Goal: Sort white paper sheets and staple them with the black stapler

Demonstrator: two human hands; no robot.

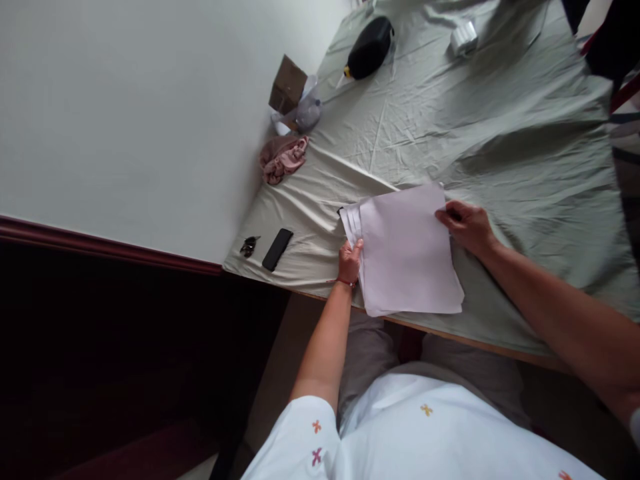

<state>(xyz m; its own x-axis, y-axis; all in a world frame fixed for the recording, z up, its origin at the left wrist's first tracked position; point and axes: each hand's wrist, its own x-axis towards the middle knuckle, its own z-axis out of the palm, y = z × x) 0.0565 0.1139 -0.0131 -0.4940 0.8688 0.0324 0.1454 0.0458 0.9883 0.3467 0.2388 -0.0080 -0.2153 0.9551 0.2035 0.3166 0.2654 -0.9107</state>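
Observation:
A stack of white paper sheets [407, 253] lies near the front edge of a table covered with a pale green cloth [500, 133]. My left hand [349, 261] grips the stack's left edge, with several sheet corners fanned out above it. At the top right corner of the stack, my right hand [466, 225] pinches the sheets. The lower right part of the stack hangs slightly over the table's edge.
A black phone [277, 249] and a small dark item [249, 246] lie left of the paper near the wall. Further back sit a pink crumpled cloth [283, 159], a brown box [287, 85], a black pouch [370, 48] and a white object [463, 37].

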